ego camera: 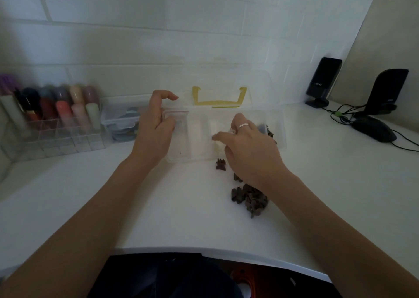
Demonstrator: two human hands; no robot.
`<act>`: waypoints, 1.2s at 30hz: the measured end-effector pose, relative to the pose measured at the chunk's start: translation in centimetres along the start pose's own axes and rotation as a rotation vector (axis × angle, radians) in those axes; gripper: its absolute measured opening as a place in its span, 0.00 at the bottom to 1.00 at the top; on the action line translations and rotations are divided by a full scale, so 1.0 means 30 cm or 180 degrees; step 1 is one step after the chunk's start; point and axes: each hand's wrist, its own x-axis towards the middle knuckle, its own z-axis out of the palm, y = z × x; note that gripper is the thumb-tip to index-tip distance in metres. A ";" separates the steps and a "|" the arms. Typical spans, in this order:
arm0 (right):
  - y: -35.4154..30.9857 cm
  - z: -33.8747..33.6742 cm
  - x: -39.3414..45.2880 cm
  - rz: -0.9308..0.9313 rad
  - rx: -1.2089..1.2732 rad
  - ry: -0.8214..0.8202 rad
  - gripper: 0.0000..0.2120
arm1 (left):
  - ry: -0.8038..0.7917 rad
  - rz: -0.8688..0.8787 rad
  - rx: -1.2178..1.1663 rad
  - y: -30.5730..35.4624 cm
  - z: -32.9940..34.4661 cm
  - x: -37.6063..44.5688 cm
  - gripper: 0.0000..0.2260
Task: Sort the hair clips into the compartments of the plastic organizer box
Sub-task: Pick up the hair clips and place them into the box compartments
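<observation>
Hair clips (250,199) piled beside organizer box (199,136); hands over box.

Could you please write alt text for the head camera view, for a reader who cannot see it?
A person's left hand rests on the left end of a clear plastic organizer box on a white desk, while the right hand reaches over its right side. A pile of dark hair clips lies in front.

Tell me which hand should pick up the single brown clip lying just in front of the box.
Right. The right hand hovers beside the single clip; the left hand is occupied at the organizer box.
</observation>
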 end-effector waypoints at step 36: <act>0.032 -0.006 0.032 -0.0456 0.0733 0.0358 0.13 | 0.0058 -0.0044 -0.0008 0.005 0.003 0.006 0.20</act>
